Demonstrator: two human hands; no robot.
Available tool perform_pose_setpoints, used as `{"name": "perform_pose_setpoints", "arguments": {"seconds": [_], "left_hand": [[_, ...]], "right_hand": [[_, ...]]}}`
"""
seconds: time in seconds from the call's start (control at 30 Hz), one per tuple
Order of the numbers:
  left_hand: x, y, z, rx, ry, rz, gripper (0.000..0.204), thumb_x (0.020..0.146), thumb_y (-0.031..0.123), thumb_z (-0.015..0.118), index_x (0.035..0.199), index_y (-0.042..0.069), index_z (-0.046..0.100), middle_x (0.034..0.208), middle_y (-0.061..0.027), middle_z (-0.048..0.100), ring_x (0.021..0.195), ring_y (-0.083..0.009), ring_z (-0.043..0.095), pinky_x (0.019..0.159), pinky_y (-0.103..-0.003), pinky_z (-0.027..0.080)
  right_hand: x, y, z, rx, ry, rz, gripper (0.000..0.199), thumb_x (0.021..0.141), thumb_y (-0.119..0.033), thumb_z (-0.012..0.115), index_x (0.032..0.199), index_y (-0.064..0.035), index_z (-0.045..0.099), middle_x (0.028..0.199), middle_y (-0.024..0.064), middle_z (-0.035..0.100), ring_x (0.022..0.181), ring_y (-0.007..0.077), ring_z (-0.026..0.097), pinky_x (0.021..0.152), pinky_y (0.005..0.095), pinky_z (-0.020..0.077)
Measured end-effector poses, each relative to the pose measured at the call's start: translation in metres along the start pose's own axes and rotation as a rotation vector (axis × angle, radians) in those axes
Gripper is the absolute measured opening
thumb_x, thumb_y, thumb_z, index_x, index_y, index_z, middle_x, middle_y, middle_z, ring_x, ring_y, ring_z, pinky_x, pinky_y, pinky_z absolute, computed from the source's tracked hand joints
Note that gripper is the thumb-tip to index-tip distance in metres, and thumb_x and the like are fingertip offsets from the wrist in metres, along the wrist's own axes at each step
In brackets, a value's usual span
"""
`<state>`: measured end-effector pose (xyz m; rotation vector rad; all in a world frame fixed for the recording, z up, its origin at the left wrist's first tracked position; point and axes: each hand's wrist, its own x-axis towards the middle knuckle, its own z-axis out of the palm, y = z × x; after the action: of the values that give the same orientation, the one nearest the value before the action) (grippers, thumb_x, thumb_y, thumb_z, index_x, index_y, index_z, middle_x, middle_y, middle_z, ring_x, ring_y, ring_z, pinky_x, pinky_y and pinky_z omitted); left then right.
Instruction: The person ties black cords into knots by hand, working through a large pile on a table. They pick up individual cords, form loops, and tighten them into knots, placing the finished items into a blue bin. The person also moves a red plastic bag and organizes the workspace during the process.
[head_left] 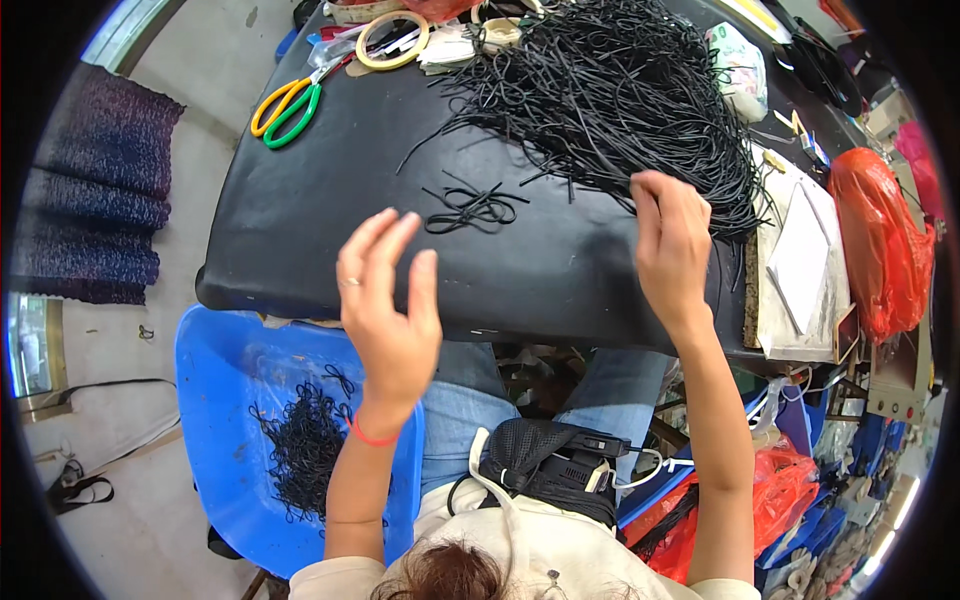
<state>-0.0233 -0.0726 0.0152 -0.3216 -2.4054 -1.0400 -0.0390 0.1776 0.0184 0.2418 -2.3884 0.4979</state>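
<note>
A large tangled pile of thin black cords covers the far right part of the black padded table. My right hand is at the pile's near edge, its fingers bent and drawn together; whether a cord lies between them is hidden. A small bunch of looped black cords rests by itself on the table's middle. Just left of that bunch and nearer to me, my left hand hovers by the table's front edge, fingers spread, holding nothing.
At my left stands a blue basin with many knotted black cords. Scissors with yellow and green handles and a pale tape roll lie far left. A white board and a red plastic bag are at the right.
</note>
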Motion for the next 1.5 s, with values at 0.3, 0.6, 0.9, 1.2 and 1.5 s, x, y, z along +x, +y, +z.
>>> {"name": "perform_pose_setpoints", "arguments": {"seconds": [0.3,0.6,0.9,1.2,1.5], "left_hand": [[-0.024,0.058,-0.013,-0.536,-0.467,-0.191,0.013,0.08,0.003,0.063,0.093,0.002,0.067,0.084,-0.01,0.066,0.074,-0.0197,0.063,0.07,-0.029,0.049],[-0.032,0.05,-0.004,-1.206,-0.677,-0.975,0.018,0.09,0.014,0.056,0.104,0.002,0.057,0.091,-0.0087,0.063,0.078,-0.0165,0.064,0.063,-0.026,0.053],[-0.037,0.032,0.008,-1.385,-0.422,-1.013,0.017,0.091,0.012,0.054,0.105,0.003,0.058,0.096,-0.0091,0.063,0.083,-0.0145,0.064,0.06,-0.022,0.055],[-0.038,0.03,0.012,-1.57,-0.3,-1.06,0.013,0.092,0.015,0.052,0.095,0.004,0.059,0.096,-0.0045,0.061,0.082,-0.0119,0.06,0.073,-0.027,0.054],[-0.03,0.032,0.001,-1.373,-0.624,-1.016,0.012,0.09,0.011,0.056,0.094,0.001,0.062,0.083,-0.0061,0.063,0.073,-0.0105,0.06,0.075,-0.028,0.053]], "right_hand": [[-0.039,-0.072,-0.055,0.302,-0.232,-0.053,0.026,0.066,0.0,0.068,0.091,-0.0029,0.062,0.076,0.0067,0.05,0.062,0.0213,0.05,0.054,0.0312,0.0411],[-0.034,-0.078,-0.031,0.274,0.001,0.271,0.015,0.074,0.001,0.067,0.084,-0.0037,0.058,0.074,0.0086,0.055,0.063,0.0228,0.055,0.053,0.032,0.0445],[-0.045,-0.098,-0.021,0.481,-0.245,0.167,0.025,0.075,0.006,0.061,0.1,0.0002,0.061,0.082,0.0118,0.055,0.07,0.0253,0.056,0.059,0.0332,0.0473],[-0.046,-0.088,-0.028,0.538,-0.364,0.167,0.024,0.075,0.004,0.063,0.097,-0.0029,0.063,0.08,0.0102,0.055,0.068,0.0236,0.057,0.059,0.0317,0.0475],[-0.038,-0.084,-0.032,0.376,-0.214,-0.049,0.019,0.07,0.002,0.066,0.088,-0.001,0.061,0.076,0.0082,0.056,0.065,0.0226,0.057,0.055,0.0313,0.0473]]}}
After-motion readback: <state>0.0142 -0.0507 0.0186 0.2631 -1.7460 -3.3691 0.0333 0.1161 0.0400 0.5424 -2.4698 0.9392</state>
